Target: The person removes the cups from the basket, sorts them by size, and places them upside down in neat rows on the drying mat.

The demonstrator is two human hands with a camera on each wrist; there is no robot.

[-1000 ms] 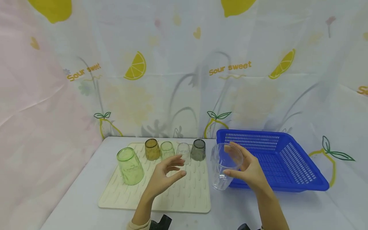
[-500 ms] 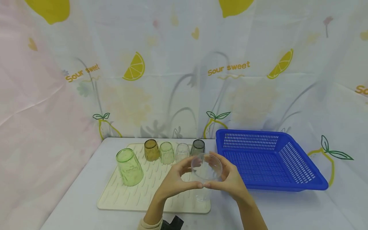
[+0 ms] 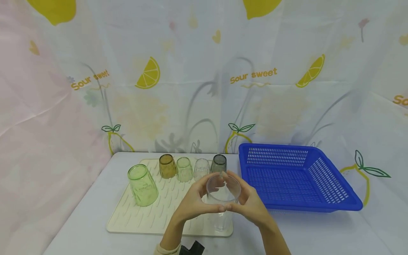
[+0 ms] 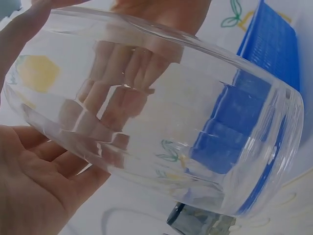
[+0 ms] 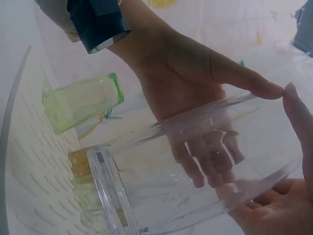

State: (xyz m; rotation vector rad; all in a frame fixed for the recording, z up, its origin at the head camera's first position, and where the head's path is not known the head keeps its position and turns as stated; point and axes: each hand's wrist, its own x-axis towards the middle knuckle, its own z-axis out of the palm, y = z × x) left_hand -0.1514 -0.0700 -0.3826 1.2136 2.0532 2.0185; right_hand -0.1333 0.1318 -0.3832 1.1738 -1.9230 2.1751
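Observation:
A large clear drinking glass (image 3: 222,187) is held upright between both hands, over the front right corner of the cream draining mat (image 3: 172,209). My left hand (image 3: 196,200) grips its left side near the upper rim. On the opposite side my right hand (image 3: 250,204) curls round it, and the two thumbs meet in front. The left wrist view shows the glass (image 4: 161,122) close up, fingers visible through its wall. Its thick base (image 5: 105,191) is in the right wrist view; whether it touches the mat I cannot tell.
On the mat stand a large green glass (image 3: 143,186) at left, and a back row: amber glass (image 3: 167,167), small green glass (image 3: 184,170), small clear glass (image 3: 201,169), grey glass (image 3: 219,163). A blue plastic basket (image 3: 306,204) sits at right. A printed curtain (image 3: 191,71) hangs behind.
My right hand has brought the clear glass leftward from beside the basket to over the mat. The left hand has come to it and taken hold; both have since lowered slightly.

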